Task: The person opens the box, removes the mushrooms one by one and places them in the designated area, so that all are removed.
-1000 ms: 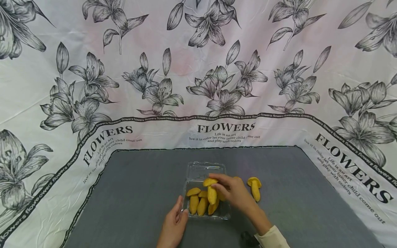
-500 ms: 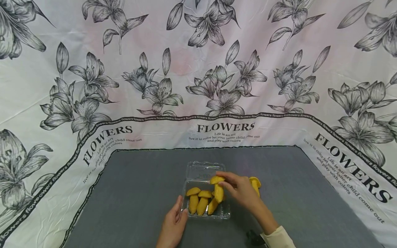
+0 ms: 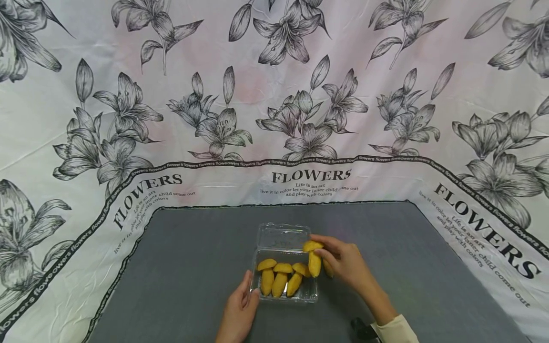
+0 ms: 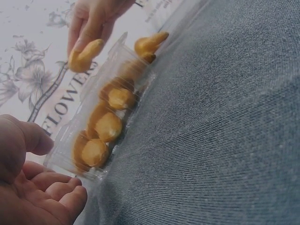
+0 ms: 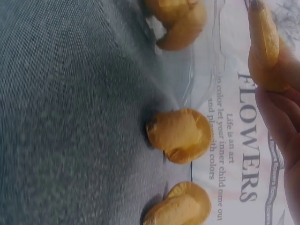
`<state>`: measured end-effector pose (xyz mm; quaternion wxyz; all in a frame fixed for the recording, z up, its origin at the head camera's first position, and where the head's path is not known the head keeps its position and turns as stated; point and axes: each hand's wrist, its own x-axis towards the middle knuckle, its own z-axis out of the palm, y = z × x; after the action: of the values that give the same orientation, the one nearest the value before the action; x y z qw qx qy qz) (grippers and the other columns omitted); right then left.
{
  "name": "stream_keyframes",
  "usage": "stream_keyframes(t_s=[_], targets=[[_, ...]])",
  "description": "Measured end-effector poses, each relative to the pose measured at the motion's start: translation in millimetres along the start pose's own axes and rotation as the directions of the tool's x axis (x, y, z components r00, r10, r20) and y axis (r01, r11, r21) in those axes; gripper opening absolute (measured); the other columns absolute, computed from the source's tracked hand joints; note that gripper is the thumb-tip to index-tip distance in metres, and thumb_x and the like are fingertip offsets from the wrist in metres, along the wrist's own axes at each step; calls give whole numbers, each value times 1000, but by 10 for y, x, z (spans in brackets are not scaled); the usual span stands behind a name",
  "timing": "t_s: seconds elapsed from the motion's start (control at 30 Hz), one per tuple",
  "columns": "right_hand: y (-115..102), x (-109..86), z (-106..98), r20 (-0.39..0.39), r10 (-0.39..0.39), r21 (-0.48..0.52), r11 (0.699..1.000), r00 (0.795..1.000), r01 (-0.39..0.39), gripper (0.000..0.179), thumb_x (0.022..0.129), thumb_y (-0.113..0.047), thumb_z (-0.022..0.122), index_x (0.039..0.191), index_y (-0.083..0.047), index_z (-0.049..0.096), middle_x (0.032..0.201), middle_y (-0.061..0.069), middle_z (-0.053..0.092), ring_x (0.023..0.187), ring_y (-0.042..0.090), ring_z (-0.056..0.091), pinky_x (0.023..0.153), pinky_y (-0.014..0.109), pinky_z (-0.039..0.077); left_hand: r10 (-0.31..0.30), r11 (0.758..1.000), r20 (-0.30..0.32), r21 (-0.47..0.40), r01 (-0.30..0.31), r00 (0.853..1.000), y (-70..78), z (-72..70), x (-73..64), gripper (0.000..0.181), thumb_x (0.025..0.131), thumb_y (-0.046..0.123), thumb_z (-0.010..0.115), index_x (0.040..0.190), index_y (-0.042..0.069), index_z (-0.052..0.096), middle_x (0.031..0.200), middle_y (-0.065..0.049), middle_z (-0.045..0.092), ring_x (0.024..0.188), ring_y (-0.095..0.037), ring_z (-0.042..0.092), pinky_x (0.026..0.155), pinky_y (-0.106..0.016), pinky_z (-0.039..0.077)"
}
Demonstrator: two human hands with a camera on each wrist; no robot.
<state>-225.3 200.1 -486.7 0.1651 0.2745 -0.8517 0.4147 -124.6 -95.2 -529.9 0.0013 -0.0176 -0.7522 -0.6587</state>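
Note:
A clear plastic box (image 3: 309, 296) with its lid tilted back holds three yellow mushrooms side by side, their stems toward the person. My left hand (image 3: 240, 307) grips the box's left side, thumb at the rim and index finger along the outer wall. At the right rim, my right hand (image 3: 343, 262) pinches another yellow mushroom (image 3: 314, 264) by the cap, stem hanging down. The left wrist view shows this held mushroom (image 4: 85, 57) raised above the box. Two more yellow mushrooms (image 5: 180, 133) lie on the grey cloth right of the box, mostly hidden by the right hand in the head view.
A grey cloth (image 3: 193, 267) covers the table. Around it stands a white curtain (image 3: 240, 186) printed with lilies and lettering. A dark object (image 3: 362, 328) sits at the right wrist, beside a cream sleeve (image 3: 394, 329).
My right hand has carried the pinched mushroom rightward, from over the middle of the box to its right edge. The left hand and the box stay in place.

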Motion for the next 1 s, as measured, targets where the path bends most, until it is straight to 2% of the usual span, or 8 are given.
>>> stream_keyframes(t_s=[0.07,0.43,0.8,1.0], targets=[[24,-12,-24,-23,-25,-16,1000,999,24,37,97,-6,77,134,-10,74,123,9,78,103,21,78,84,23,64,3,1000,0,2,-3,1000,0,3,0,65,109,12,60,159,-16,27,164,-34,29,152,-49,30,117,-50,42],[84,-58,-185,-71,-28,-54,998,997,24,34,98,-3,75,132,-7,74,121,12,78,103,26,78,84,15,61,0,1000,16,2,0,1000,11,2,-1,66,110,13,59,158,-17,26,164,-35,27,152,-50,29,117,-51,42],[171,-125,-314,-107,45,-139,988,993,-60,33,98,-5,75,131,-11,75,119,7,79,99,20,78,76,15,60,-10,1000,14,-2,10,1000,8,-7,-3,66,110,11,59,158,-18,25,164,-36,27,152,-50,28,117,-51,40],[197,-143,-366,-106,39,-139,989,994,-53,33,98,-4,75,131,-9,75,120,9,79,99,22,78,74,15,61,-16,1000,20,-2,16,1000,23,-12,-5,66,110,12,58,158,-18,25,164,-37,26,152,-50,27,117,-51,41]])
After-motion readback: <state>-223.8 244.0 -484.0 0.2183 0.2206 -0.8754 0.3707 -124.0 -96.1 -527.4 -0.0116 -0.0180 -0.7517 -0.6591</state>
